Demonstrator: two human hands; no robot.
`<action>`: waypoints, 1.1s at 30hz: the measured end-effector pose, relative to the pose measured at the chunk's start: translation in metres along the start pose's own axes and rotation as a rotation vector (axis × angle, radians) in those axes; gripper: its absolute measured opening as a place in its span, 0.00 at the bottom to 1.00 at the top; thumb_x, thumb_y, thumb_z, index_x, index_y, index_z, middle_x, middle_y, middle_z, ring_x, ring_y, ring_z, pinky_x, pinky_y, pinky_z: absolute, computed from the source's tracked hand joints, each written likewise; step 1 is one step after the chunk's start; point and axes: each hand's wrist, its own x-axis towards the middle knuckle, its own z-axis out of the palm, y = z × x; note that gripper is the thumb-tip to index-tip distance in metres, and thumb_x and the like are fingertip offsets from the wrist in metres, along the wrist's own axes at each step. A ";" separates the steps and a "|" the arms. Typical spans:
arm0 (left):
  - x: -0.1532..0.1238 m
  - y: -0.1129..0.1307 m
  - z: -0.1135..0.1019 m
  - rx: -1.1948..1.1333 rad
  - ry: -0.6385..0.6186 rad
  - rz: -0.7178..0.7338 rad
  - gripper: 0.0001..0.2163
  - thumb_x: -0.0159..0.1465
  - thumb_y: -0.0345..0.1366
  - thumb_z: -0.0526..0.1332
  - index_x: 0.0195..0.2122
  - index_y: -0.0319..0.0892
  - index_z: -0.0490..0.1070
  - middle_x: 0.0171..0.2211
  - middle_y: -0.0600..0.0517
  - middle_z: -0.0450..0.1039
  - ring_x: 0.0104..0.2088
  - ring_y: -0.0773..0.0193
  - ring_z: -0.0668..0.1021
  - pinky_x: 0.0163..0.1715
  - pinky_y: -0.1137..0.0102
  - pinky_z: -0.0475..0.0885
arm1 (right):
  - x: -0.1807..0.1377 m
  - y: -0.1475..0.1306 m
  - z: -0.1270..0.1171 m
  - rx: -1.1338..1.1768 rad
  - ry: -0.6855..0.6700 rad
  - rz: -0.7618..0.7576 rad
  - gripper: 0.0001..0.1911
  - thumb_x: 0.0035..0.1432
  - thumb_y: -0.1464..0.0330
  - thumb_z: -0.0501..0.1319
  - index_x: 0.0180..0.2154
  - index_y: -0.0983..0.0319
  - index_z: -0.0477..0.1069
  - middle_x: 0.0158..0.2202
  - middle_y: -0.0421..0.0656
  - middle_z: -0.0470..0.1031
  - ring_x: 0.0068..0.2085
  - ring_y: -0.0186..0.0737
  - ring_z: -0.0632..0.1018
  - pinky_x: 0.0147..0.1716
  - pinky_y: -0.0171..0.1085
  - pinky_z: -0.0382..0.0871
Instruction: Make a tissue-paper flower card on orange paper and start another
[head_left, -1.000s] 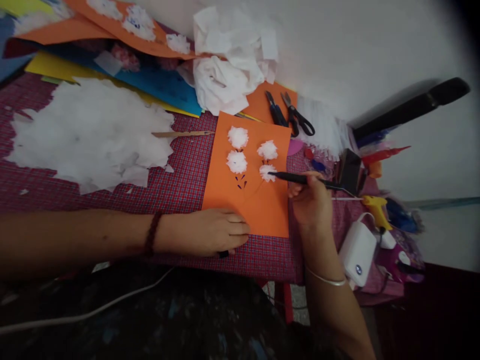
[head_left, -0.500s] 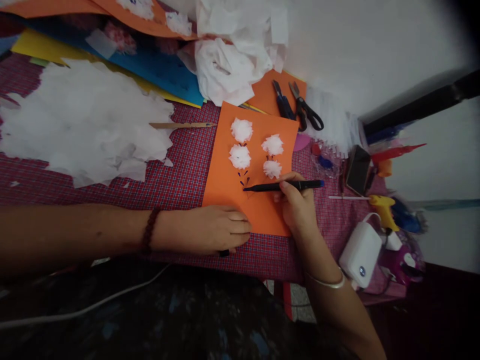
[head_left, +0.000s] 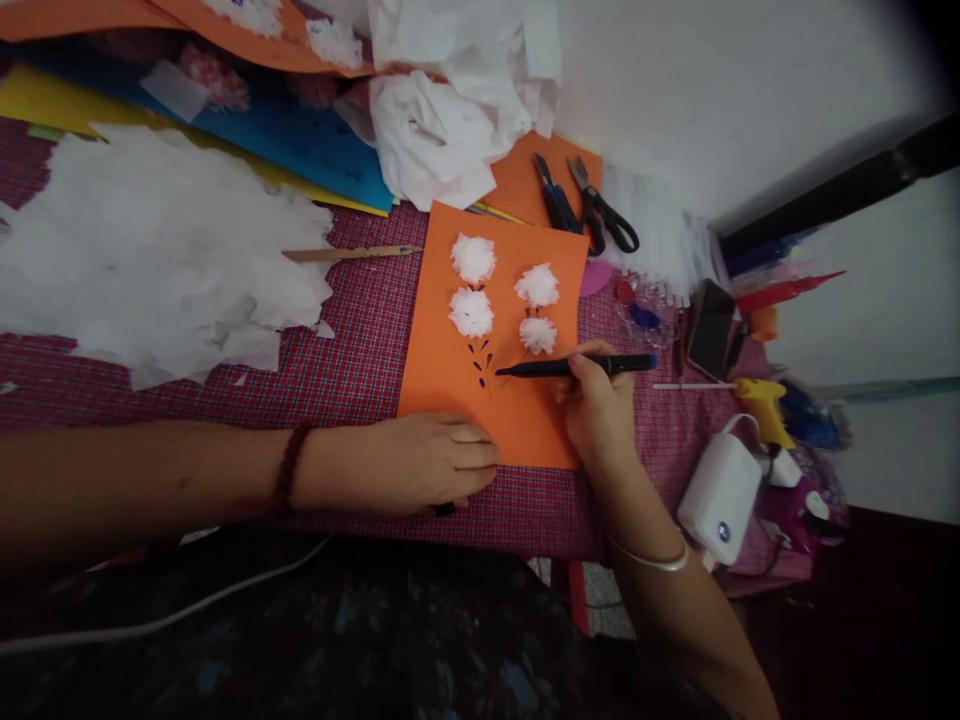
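Observation:
My right hand [head_left: 600, 405] is closed around a black marker pen [head_left: 551, 367] with a blue end. The pen's tip touches or hovers just over a sheet of orange paper [head_left: 525, 420], by several small dark leaf-like marks. On the sheet sit white ruffled paper flowers [head_left: 471, 312], with thin stem lines below. My left hand [head_left: 420, 462] rests on the sheet's lower left corner, fingers curled together. A small black piece [head_left: 444, 509], seemingly the pen's cap, sticks out from under those fingers; most of it is hidden.
White cut paper pieces [head_left: 172, 260] are heaped at the left, beside a wooden stick [head_left: 352, 254]. Behind the sheet lie scissors [head_left: 604, 215], a cutter [head_left: 555, 200] and crumpled white cloth or paper [head_left: 435, 140]. At the right are a phone [head_left: 710, 330], a yellow glue gun [head_left: 763, 408] and a white device [head_left: 720, 490].
The pen tip has shifted slightly right across the stem, and another dark mark shows where it was. My left hand stays on the paper's corner. The whole view has slid a little left.

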 end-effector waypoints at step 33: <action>-0.006 -0.006 0.011 0.019 0.046 0.003 0.16 0.71 0.30 0.53 0.57 0.39 0.71 0.56 0.45 0.75 0.55 0.57 0.75 0.58 0.61 0.71 | 0.094 -0.019 -0.132 0.140 0.749 -0.198 0.15 0.52 0.57 0.63 0.37 0.60 0.69 0.21 0.33 0.68 0.18 0.29 0.67 0.17 0.32 0.61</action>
